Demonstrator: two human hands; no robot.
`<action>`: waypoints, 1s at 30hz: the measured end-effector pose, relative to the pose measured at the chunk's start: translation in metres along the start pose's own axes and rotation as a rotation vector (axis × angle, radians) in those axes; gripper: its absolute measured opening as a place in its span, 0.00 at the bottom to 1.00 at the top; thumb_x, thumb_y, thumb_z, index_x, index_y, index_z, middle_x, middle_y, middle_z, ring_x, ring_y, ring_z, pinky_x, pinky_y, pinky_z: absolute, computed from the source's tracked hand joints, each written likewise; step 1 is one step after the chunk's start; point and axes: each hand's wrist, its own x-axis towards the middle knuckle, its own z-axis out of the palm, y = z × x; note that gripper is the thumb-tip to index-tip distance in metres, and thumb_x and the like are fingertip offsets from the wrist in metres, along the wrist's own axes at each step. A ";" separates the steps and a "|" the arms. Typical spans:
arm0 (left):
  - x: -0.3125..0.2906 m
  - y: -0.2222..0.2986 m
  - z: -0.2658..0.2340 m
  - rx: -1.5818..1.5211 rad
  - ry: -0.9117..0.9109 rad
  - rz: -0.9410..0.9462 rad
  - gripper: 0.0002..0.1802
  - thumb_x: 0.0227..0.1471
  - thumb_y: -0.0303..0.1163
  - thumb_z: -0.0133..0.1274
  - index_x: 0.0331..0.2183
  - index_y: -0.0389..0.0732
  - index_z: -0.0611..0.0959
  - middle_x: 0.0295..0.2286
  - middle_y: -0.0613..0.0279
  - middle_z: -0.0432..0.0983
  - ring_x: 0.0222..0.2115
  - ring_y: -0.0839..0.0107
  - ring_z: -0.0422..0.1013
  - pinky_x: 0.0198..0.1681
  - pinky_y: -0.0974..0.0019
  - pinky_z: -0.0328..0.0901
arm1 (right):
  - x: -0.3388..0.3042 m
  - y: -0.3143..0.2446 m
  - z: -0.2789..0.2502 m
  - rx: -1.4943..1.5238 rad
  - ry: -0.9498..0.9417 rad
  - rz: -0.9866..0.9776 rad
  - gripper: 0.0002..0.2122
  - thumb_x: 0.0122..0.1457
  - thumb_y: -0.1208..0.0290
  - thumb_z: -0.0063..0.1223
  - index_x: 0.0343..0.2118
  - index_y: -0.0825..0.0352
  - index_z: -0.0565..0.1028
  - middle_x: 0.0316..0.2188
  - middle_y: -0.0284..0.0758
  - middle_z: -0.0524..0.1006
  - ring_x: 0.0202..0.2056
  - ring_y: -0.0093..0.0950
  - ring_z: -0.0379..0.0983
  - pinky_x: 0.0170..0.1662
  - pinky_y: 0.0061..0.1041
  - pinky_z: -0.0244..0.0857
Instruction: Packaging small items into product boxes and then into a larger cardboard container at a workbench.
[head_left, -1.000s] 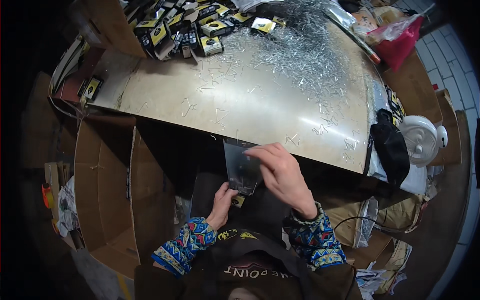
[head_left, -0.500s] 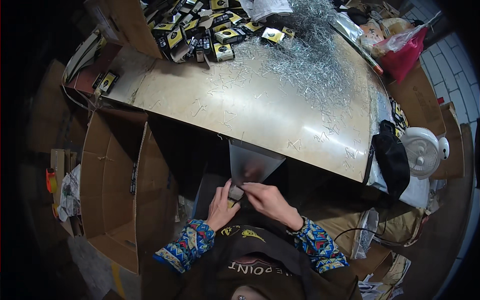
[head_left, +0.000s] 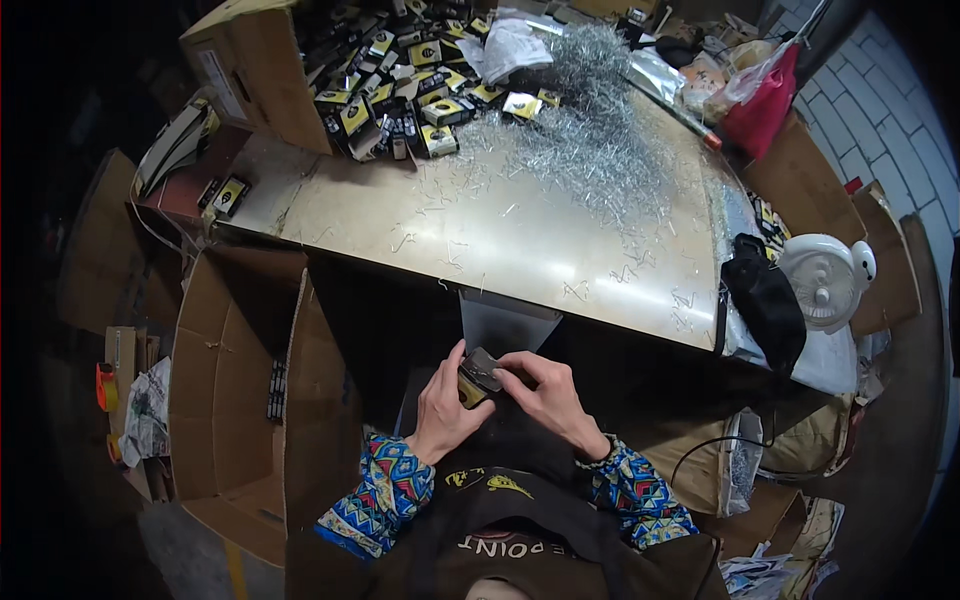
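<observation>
While I watch from above: both forearms bent inward below the metal-topped table (head_left: 560, 250).
Left hand (head_left: 440, 405): fingers curled, gripping small black-and-yellow box (head_left: 476, 376).
Right hand (head_left: 545, 392): fingertips pinching the box's top.

a heap of metal staples (head_left: 590, 140) lay on the metal tabletop (head_left: 500, 240), beside piled small yellow-black boxes (head_left: 400, 100). an open cardboard carton (head_left: 230, 390) stood left; a white fan (head_left: 825, 280) stood right.

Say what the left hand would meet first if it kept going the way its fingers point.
The left hand points up and right at the small packet it holds with the right hand. Beyond that comes the clear bag at the table edge, though depth is unclear.
</observation>
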 end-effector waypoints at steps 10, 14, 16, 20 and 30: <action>0.014 0.015 -0.013 -0.039 0.111 0.037 0.51 0.40 0.36 0.67 0.60 0.34 0.57 0.44 0.42 0.71 0.42 0.46 0.73 0.42 0.55 0.71 | 0.002 -0.017 -0.004 -0.133 0.177 -0.434 0.07 0.51 0.78 0.61 0.34 0.69 0.81 0.46 0.46 0.77 0.44 0.39 0.75 0.45 0.30 0.70; 0.022 0.021 -0.006 -0.172 0.140 -0.012 0.43 0.42 0.35 0.66 0.56 0.39 0.62 0.42 0.41 0.72 0.41 0.45 0.73 0.40 0.54 0.71 | 0.005 -0.013 -0.006 -0.154 0.242 -0.410 0.09 0.51 0.78 0.61 0.37 0.70 0.80 0.44 0.45 0.77 0.42 0.39 0.76 0.45 0.30 0.70; 0.028 0.018 0.000 -0.126 0.145 0.057 0.40 0.42 0.35 0.66 0.53 0.40 0.63 0.41 0.42 0.72 0.39 0.44 0.74 0.39 0.54 0.71 | 0.006 -0.006 -0.001 -0.124 0.220 -0.372 0.13 0.53 0.80 0.59 0.42 0.71 0.78 0.44 0.45 0.78 0.43 0.38 0.77 0.46 0.29 0.71; 0.034 0.023 0.009 -0.050 0.119 -0.016 0.34 0.42 0.35 0.66 0.47 0.40 0.65 0.38 0.45 0.72 0.37 0.44 0.73 0.36 0.53 0.70 | 0.008 -0.009 0.009 0.227 0.244 -0.128 0.13 0.55 0.80 0.58 0.44 0.70 0.78 0.45 0.46 0.78 0.44 0.32 0.78 0.45 0.22 0.72; 0.039 0.022 0.017 0.080 0.079 -0.018 0.37 0.38 0.28 0.65 0.49 0.36 0.64 0.36 0.47 0.68 0.38 0.46 0.69 0.37 0.53 0.67 | 0.010 -0.003 0.011 0.406 0.293 0.127 0.10 0.56 0.79 0.58 0.41 0.71 0.80 0.34 0.40 0.83 0.34 0.18 0.78 0.37 0.17 0.72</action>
